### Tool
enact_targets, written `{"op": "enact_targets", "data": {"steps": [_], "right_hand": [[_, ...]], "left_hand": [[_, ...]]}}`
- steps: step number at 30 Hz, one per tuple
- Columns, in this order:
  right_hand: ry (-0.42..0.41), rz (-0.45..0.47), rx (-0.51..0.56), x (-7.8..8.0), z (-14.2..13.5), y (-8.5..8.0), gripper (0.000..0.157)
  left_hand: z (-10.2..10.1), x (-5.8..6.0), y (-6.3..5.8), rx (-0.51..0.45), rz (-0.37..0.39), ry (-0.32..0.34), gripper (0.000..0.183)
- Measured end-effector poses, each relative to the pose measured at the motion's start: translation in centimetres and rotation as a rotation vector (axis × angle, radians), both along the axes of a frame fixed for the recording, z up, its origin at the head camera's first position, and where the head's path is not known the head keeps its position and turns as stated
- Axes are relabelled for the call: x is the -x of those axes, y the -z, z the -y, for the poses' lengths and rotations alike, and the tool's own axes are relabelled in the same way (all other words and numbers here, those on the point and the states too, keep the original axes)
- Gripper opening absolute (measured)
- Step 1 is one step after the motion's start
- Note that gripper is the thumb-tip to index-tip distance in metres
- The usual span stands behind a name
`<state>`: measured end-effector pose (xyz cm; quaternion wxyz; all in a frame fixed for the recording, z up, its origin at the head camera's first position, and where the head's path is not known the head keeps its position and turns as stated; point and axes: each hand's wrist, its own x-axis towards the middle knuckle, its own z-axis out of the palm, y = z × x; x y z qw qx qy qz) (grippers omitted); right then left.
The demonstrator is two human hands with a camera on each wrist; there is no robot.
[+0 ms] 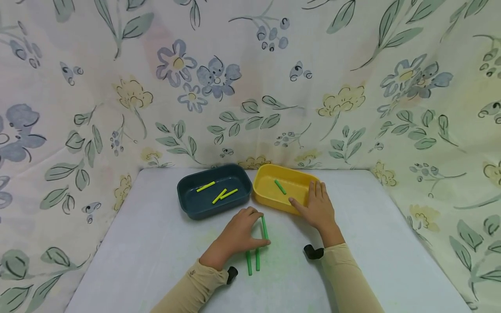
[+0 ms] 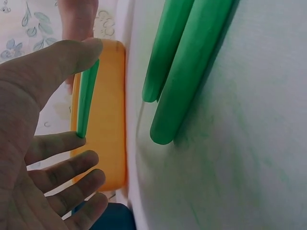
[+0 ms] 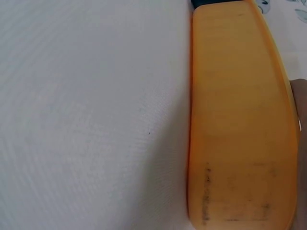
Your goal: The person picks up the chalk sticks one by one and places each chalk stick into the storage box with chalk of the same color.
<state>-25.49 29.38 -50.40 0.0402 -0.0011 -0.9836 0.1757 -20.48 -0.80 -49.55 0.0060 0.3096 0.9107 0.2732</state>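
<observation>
My left hand (image 1: 242,232) pinches a green chalk stick (image 1: 264,227) end to end between thumb and index finger, above the table. In the left wrist view its other fingers are spread and hold nothing. Two more green chalk sticks (image 2: 192,72) lie side by side just below that hand. My right hand (image 1: 318,208) rests at the right front of the yellow tray (image 1: 270,202), fingers extended along the right rim and thumb over the front rim. One green chalk stick (image 1: 280,187) lies inside this tray. The right wrist view shows mostly the tray's outer wall (image 3: 240,115).
Left of the yellow tray stands a dark blue tray (image 1: 213,211) with several yellow sticks (image 1: 205,186) in it. Both trays are near the back edge of the white table (image 1: 156,243), before a floral cloth (image 1: 250,87). Faint green smudges mark the tabletop.
</observation>
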Motion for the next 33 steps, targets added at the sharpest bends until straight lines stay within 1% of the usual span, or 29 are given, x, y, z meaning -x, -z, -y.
{"op": "enact_targets", "data": {"steps": [11,19,28,33], "right_hand": [[0.000,0.004,-0.012,0.0,0.3,-0.3,0.118],[-0.002,0.012,-0.019,-0.1,0.4,-0.6,0.117],[-0.001,0.006,-0.015,0.1,0.2,-0.1,0.119],[-0.002,0.012,-0.023,0.1,0.1,0.0,0.119]], "left_hand": [[-0.4,0.4,-0.1,0.008,0.004,0.016,0.082],[-0.6,0.7,-0.2,0.014,0.017,0.007,0.083],[-0.8,1.2,-0.4,-0.004,0.021,-0.006,0.084],[-0.7,1.4,-0.3,-0.010,0.041,-0.007,0.085]]}}
